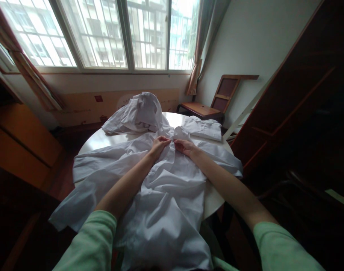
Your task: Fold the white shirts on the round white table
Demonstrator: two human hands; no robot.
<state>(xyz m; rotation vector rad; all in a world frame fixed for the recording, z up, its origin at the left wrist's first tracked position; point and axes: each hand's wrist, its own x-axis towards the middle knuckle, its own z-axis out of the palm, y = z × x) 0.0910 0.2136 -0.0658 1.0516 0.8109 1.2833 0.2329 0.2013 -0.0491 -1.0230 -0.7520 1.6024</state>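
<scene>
A white long-sleeved shirt (172, 188) lies spread over the round table, its collar end away from me and its lower part hanging over the near edge. My left hand (159, 144) pinches the shirt's front near the collar. Right beside it, my right hand (184, 146) grips the other side of the front, fingers closed on the cloth. The two sets of fingertips almost meet. Whether a button sits between them is too small to tell. One sleeve (87, 162) stretches to the left, the other to the right beneath my right forearm.
A heap of white cloth (143, 113) stands at the back left of the white round table (174, 119). A folded white garment (204, 128) lies at the back right. Beyond are a wooden chair (201, 109) and barred windows. A dark wooden door or panel (284, 98) rises on the right.
</scene>
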